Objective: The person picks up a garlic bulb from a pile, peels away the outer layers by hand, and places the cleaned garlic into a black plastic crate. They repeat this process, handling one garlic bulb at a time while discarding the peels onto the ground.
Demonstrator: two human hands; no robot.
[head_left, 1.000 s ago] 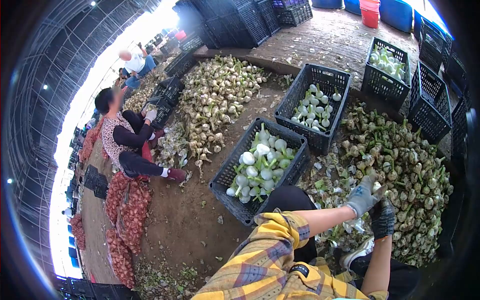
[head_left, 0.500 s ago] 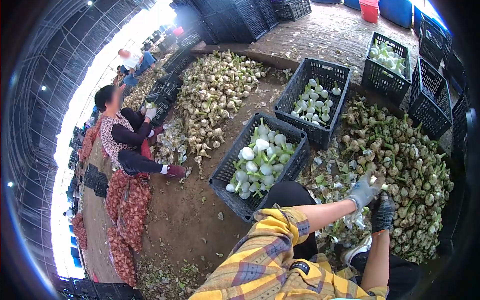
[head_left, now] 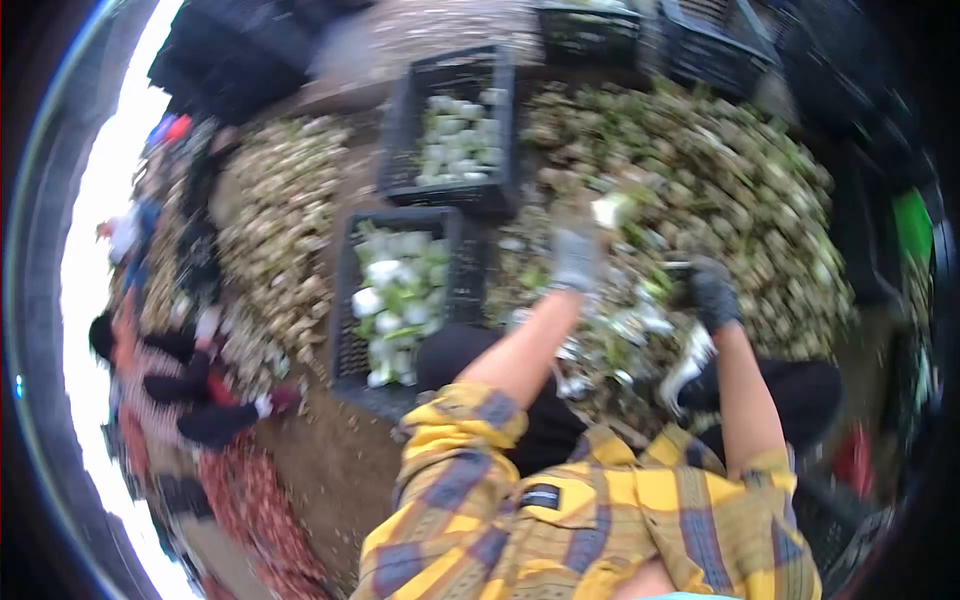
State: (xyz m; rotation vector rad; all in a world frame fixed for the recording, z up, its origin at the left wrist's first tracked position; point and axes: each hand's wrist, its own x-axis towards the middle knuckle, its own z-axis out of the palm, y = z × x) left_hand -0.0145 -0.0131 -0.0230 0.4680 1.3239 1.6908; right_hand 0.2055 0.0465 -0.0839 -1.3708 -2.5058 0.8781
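Note:
My left hand (head_left: pixel 580 255), in a pale grey glove, is closed on a white garlic bulb (head_left: pixel 611 209) and blurred by motion. It is above the near edge of the heap of unpeeled garlic (head_left: pixel 740 190). To its right, my right hand (head_left: pixel 712 292), in a dark glove, is closed; a thin tool with a pale edge (head_left: pixel 678 265) sticks out of it, its kind too blurred to tell. Below both hands lie loose peelings (head_left: pixel 640 325). At left, a black crate (head_left: pixel 345 345) holds white peeled garlic bulbs (head_left: pixel 385 275) with green stems.
A second black crate (head_left: pixel 397 125) with peeled bulbs stands behind the first. More crates (head_left: pixel 590 35) line the back. Another garlic heap (head_left: pixel 285 215) lies at left, where a person (head_left: pixel 165 370) sits near red net sacks (head_left: pixel 265 500). My knees flank the peelings.
The view has turned, shifting the crates and heaps leftward. My hands, close together before, are now apart, with the bulb in the left one. The frame is now blurred.

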